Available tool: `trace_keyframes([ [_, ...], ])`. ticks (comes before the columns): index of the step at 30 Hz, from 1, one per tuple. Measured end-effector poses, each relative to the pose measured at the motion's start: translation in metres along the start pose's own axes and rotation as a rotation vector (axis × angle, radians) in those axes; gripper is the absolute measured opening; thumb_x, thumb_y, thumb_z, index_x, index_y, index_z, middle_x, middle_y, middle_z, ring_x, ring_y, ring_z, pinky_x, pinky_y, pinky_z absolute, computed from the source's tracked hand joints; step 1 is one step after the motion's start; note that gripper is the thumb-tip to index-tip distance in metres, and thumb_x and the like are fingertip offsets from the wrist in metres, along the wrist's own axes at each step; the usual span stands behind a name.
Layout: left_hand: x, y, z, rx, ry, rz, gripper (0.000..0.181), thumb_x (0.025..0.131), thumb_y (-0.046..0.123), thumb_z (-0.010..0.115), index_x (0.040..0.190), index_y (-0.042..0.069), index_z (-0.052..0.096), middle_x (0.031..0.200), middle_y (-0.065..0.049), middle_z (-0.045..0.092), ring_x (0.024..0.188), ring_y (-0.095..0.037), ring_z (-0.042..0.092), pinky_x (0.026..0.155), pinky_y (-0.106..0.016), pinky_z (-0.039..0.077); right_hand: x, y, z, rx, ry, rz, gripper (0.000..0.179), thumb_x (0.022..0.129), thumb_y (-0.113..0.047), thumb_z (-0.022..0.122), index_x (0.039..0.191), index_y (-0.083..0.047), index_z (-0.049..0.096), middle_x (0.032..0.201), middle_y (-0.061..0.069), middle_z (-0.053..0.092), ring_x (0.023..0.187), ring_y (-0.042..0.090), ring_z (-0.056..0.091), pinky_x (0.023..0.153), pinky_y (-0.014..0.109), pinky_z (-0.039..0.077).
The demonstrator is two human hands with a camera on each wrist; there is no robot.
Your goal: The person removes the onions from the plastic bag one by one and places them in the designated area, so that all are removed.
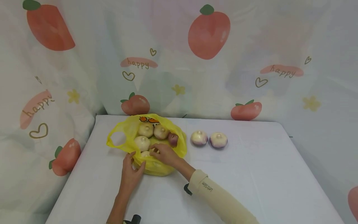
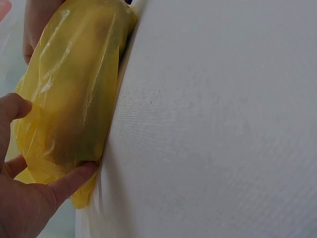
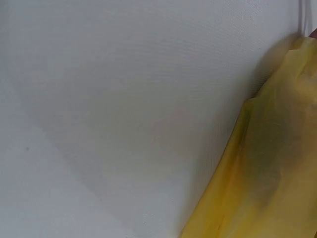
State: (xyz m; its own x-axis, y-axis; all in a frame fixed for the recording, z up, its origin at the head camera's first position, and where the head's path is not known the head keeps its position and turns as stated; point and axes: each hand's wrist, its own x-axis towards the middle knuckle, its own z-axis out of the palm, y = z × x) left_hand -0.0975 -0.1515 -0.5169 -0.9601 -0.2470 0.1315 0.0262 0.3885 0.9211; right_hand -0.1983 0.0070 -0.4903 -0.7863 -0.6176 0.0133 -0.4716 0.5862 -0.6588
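Note:
A yellow plastic bag (image 1: 159, 169) lies with its mouth spread upward on the table. Inside are several whitish turnips (image 1: 142, 143) and one small dark reddish vegetable (image 1: 173, 139). My left hand (image 1: 130, 174) holds the near left side of the bag, fingers at its rim and thumb against the outside; the left wrist view shows these fingers pressed around the yellow film. My right hand (image 1: 165, 154) reaches into the mouth with bent fingers, beside a turnip (image 1: 145, 154) at the near edge. Whether its fingertips grip that turnip is hidden.
Two white-and-purple turnips, a left one (image 1: 199, 138) and a right one (image 1: 218, 140), sit side by side to the right of the bag. A white cloth covers the table (image 1: 251, 174). Behind it hangs a fruit-printed curtain (image 1: 179, 56). One bag handle (image 1: 113, 132) loops out leftward.

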Motion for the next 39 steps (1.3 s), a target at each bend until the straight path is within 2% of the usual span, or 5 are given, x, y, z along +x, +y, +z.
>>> trace_keyframes([
  [11,0.000,-0.002,-0.001,-0.023,-0.006,-0.005,0.057,0.086,0.006,0.067,0.132,-0.005,0.036,0.141,-0.024,0.026,0.130,-0.036,0.031,0.094,-0.049,0.043,0.002,0.002,-0.006,0.033,-0.146,-0.064,0.042,0.086,-0.030,0.070,0.122,-0.010,0.061,0.095,-0.004,0.064,0.085,0.007,0.057,0.075,0.016,0.047],
  [18,-0.002,-0.002,0.000,-0.015,-0.006,0.043,0.055,0.086,0.006,0.067,0.131,-0.007,0.037,0.137,-0.025,0.030,0.128,-0.038,0.032,0.095,-0.053,0.041,0.003,0.001,-0.009,0.010,-0.309,-0.176,0.049,0.089,-0.013,0.065,0.136,-0.015,0.052,0.061,-0.005,0.038,0.053,0.007,0.037,0.052,0.016,0.036],
  [23,-0.002,-0.002,0.003,-0.005,-0.005,0.071,0.056,0.085,0.006,0.069,0.131,-0.007,0.039,0.133,-0.024,0.034,0.126,-0.034,0.035,0.101,-0.048,0.037,0.001,-0.001,-0.008,-0.077,-0.354,-0.265,0.054,0.090,-0.009,0.061,0.141,-0.006,0.043,0.083,-0.004,0.055,0.073,0.006,0.046,0.069,0.013,0.042],
  [29,-0.003,-0.002,0.003,0.007,-0.006,0.056,0.057,0.084,0.007,0.070,0.131,-0.007,0.039,0.131,-0.023,0.035,0.125,-0.033,0.036,0.101,-0.047,0.038,0.000,-0.005,-0.006,-0.141,-0.355,-0.196,0.055,0.090,-0.011,0.061,0.142,-0.010,0.042,0.112,0.000,0.059,0.093,0.006,0.051,0.091,0.018,0.042],
  [39,-0.002,-0.002,0.000,-0.014,-0.011,-0.003,0.057,0.086,0.008,0.068,0.133,-0.004,0.038,0.140,-0.024,0.029,0.128,-0.038,0.033,0.088,-0.051,0.047,-0.003,-0.009,-0.002,-0.131,-0.266,-0.065,0.055,0.087,-0.014,0.066,0.136,-0.004,0.043,0.116,0.003,0.057,0.096,0.007,0.053,0.090,0.022,0.045],
])
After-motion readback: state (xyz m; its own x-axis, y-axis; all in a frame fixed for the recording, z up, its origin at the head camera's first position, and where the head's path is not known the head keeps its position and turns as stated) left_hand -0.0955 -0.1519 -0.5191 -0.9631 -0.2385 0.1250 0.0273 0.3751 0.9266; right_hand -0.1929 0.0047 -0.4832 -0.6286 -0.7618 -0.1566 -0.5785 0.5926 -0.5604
